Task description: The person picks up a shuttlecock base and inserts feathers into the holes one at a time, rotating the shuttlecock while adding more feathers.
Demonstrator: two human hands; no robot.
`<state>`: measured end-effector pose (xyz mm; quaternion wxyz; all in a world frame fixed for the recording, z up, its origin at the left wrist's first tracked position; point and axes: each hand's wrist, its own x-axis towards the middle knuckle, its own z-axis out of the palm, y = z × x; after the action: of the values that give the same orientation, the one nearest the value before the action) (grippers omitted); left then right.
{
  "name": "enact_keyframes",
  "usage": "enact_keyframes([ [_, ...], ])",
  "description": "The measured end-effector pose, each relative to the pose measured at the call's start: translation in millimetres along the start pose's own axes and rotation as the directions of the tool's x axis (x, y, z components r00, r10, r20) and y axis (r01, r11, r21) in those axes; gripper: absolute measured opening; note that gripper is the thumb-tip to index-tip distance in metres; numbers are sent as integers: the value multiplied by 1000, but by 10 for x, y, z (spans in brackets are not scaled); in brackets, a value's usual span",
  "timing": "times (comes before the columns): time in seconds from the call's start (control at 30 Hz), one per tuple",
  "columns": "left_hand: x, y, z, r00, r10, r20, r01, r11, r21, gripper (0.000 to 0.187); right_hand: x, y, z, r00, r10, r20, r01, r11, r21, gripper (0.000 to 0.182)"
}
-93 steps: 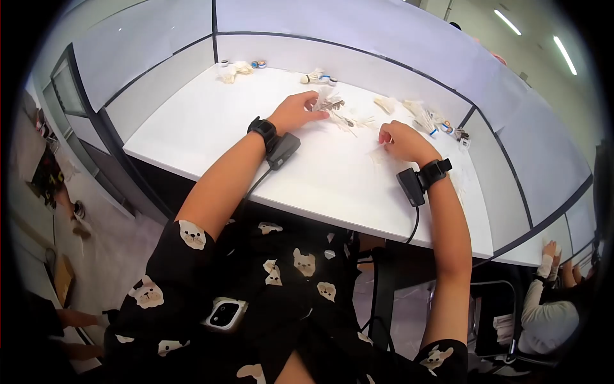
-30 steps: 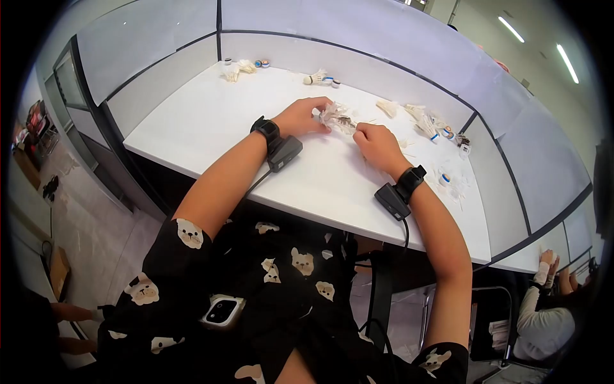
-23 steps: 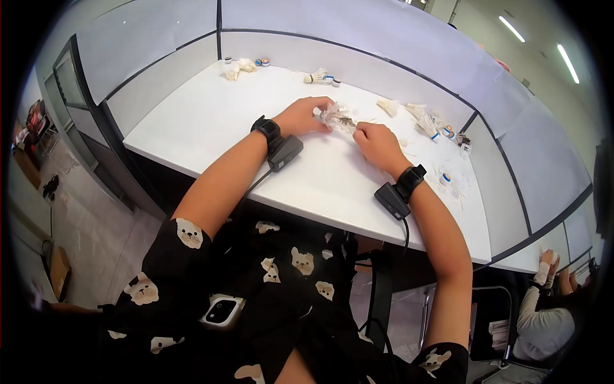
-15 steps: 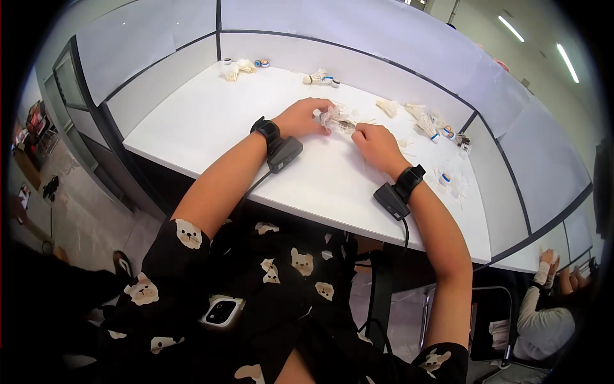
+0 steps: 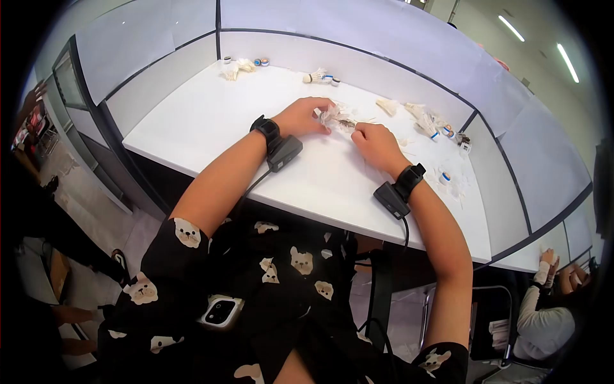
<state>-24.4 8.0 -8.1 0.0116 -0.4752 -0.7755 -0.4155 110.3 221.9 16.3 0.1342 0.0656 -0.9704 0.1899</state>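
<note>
My left hand (image 5: 306,118) is closed around a ragged, pale shuttlecock (image 5: 330,116) above the white table (image 5: 224,131). Loose feathers and frayed bits stick out beside it. My right hand (image 5: 378,147) is closed in a fist just to the right, its thumb and finger pinched close to a small dark patch (image 5: 346,123) among the feathers. What sits in that pinch is too small to make out. Broken feather pieces lie between and beyond both hands.
Feathers and corks (image 5: 261,62) lie at the back left. A shuttlecock (image 5: 314,77) lies at the back middle. More feather pieces (image 5: 419,116) and a blue-banded cork (image 5: 445,178) are at the right. Panels (image 5: 345,56) enclose the table. A person (image 5: 543,320) sits at far right.
My hands have hardly moved and keep the same hold. At the far left, a person's dark-clad leg and hands have come further into view.
</note>
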Motion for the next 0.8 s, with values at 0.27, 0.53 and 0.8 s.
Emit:
enact_keyframes([
  [0.27, 0, -11, 6, 1000, 11, 17, -11, 1000, -17, 49, -2, -10, -9, 1000, -11, 14, 12, 1000, -13, 32],
  [0.53, 14, -48, 24, 1000, 19, 6, -19, 1000, -8, 48, 3, 22, 11, 999, -20, 30, 19, 1000, 5, 32],
  [0.8, 11, -7, 0, 999, 49, 5, -49, 999, -2, 48, 25, 31, -10, 997, -44, 64, 42, 999, 30, 32],
])
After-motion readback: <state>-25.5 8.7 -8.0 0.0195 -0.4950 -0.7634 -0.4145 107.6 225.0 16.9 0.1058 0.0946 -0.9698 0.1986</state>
